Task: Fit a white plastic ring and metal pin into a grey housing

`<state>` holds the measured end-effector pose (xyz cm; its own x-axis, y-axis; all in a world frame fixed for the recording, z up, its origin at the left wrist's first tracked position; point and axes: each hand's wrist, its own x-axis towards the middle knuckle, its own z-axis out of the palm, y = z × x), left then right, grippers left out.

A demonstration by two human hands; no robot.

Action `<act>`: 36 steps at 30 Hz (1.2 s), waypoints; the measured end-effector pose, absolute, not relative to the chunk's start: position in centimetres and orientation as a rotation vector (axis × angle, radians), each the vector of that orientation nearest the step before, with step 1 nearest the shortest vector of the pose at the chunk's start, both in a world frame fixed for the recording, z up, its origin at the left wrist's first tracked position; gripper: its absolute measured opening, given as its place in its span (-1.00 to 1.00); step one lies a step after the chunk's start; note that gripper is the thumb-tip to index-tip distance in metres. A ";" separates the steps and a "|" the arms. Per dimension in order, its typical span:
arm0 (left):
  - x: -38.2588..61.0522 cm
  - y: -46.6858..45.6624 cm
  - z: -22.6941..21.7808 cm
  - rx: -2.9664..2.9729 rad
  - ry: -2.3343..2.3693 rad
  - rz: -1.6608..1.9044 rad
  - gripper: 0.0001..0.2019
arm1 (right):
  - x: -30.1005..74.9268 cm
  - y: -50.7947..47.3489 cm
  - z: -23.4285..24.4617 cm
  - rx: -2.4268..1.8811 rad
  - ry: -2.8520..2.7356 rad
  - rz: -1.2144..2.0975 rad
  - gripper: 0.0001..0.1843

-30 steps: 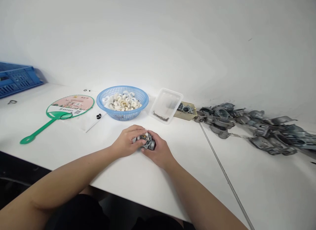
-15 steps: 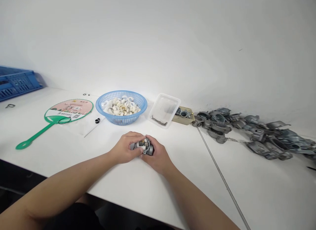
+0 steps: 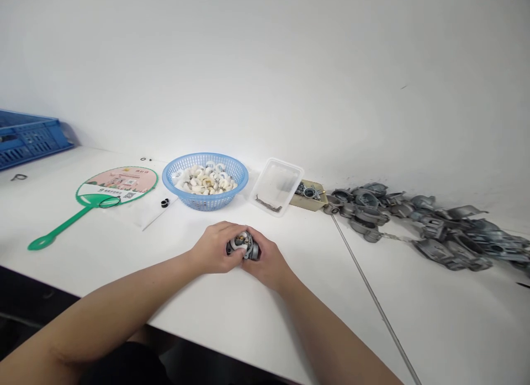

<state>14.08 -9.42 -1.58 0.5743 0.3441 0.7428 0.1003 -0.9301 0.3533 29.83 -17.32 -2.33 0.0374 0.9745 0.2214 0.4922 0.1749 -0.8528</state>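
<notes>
Between my two hands is a grey metal carburetor (image 3: pixel 250 248), held over the table near its front edge. A white plastic float (image 3: pixel 236 243) and small brass parts show on its upturned side. My left hand (image 3: pixel 215 248) wraps the left end, with its thumb at the float's lower edge. Around the right end my right hand (image 3: pixel 267 262) is closed, its fingers partly hidden behind the body. Just beyond the hands stands a blue plastic basket (image 3: pixel 204 202) full of white floats.
A clear plastic tray (image 3: pixel 278 181) with thin metal pins leans on a yellowish box (image 3: pixel 308 204) of metal parts. Grey metal castings (image 3: pixel 368 214) pile along the right. A green-handled fan (image 3: pixel 62 227) lies left, near a blue crate (image 3: pixel 31 139). A metal strip (image 3: pixel 375 297) crosses the table.
My left hand's fingers and thumb have shifted slightly on the carburetor, and its left end is now more covered. Both hands still hold it in about the same place.
</notes>
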 end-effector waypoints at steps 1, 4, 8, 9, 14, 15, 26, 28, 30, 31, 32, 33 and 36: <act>14.2 -9.4 -1.4 2.550 0.349 1.287 -0.70 | 29.9 -17.3 -2.4 -1.455 -1.580 0.698 -0.26; 14.3 -9.4 -1.1 2.556 0.339 1.281 -0.77 | 30.0 -17.3 -2.6 -1.489 -1.568 0.698 -0.19; 14.3 -9.4 -1.1 2.520 0.362 1.286 -0.74 | 30.2 -17.4 -2.7 -1.452 -1.570 0.726 -0.15; 14.3 -9.3 -1.2 2.514 0.362 1.284 -0.73 | 30.2 -17.4 -2.7 -1.435 -1.573 0.740 -0.14; 14.3 -9.2 -1.4 2.505 0.357 1.276 -0.66 | 30.6 -17.3 -2.9 -1.351 -1.584 0.809 -0.13; 14.3 -9.2 -1.4 2.502 0.356 1.276 -0.66 | 30.7 -17.2 -2.9 -1.341 -1.585 0.818 -0.12; 14.4 -8.7 -1.3 2.498 0.327 1.237 -0.71 | 31.0 -17.1 -2.9 -1.398 -1.560 0.939 -0.04; 14.4 -8.7 -1.3 2.487 0.341 1.225 -0.69 | 31.1 -17.1 -2.9 -1.373 -1.568 0.939 -0.04; 14.4 -8.7 -1.2 2.480 0.356 1.207 -0.68 | 31.2 -17.1 -3.1 -1.347 -1.561 0.945 -0.03; 14.4 -8.7 -1.2 2.481 0.361 1.193 -0.68 | 31.3 -17.1 -3.2 -1.337 -1.556 0.949 -0.03; 14.3 -8.6 -1.2 2.485 0.363 1.179 -0.68 | 31.3 -17.1 -3.3 -1.329 -1.552 0.950 -0.02; 14.3 -8.6 -1.2 2.488 0.364 1.167 -0.68 | 31.4 -17.0 -3.4 -1.320 -1.553 0.950 -0.02; 14.3 -8.6 -1.2 2.495 0.372 1.141 -0.70 | 31.6 -17.0 -3.5 -1.268 -1.566 0.964 0.01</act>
